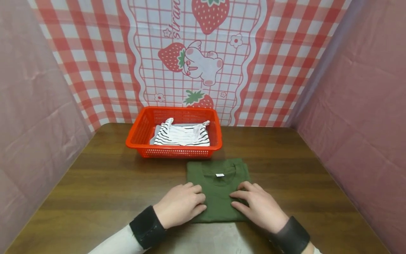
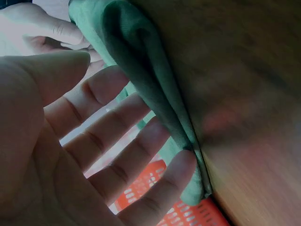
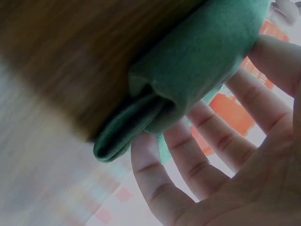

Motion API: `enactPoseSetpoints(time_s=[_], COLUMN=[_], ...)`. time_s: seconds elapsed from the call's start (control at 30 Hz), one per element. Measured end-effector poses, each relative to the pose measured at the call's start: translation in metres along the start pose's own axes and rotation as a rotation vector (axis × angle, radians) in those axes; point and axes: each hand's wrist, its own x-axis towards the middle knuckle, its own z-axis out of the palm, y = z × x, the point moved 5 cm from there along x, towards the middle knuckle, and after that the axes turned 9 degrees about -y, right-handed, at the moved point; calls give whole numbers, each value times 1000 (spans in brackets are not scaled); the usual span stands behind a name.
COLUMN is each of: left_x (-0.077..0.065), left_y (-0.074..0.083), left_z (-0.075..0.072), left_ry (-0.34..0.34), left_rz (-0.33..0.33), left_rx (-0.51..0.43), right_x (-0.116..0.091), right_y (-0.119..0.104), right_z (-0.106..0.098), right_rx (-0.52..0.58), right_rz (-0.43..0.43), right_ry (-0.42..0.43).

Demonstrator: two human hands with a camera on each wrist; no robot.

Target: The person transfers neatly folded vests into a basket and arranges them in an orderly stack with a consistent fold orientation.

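Observation:
A folded green T-shirt lies on the table, its collar with a white label toward the basket. My left hand is at the left side of the shirt, fingertips touching its edge. On the opposite side, my right hand rests its fingers on the right edge. In the left wrist view the fingers are spread and nearly straight against the layered fold. The right wrist view likewise shows extended fingers touching the rolled side of the green cloth.
Behind the shirt stands a red plastic basket holding a folded white garment with black stripes and something grey beneath it. The wooden table meets a checked strawberry cloth at the back. Pink cloth walls flank both sides.

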Motion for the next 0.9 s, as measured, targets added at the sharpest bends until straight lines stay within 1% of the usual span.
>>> enactPoseSetpoints(time_s=[0.27, 0.4, 0.67, 0.8, 0.9], left_x=[-6, -7, -9, -9, -9], left_y=[-13, -15, -21, -23, -26], left_z=[-4, -6, -7, -6, -5], left_ry=[35, 39, 42, 83, 120], left_rz=[-51, -80, -128, -137, -150], left_rx=[-51, -53, -58, -49, -54], right_x=[9, 12, 16, 17, 17], right_y=[-10, -15, -22, -20, -16], right_z=[2, 3, 6, 5, 0], right_rx=[17, 25, 15, 26, 41], right_rz=[-34, -53, -69, -62, -40], right_ry=[0, 2, 35, 35, 45])
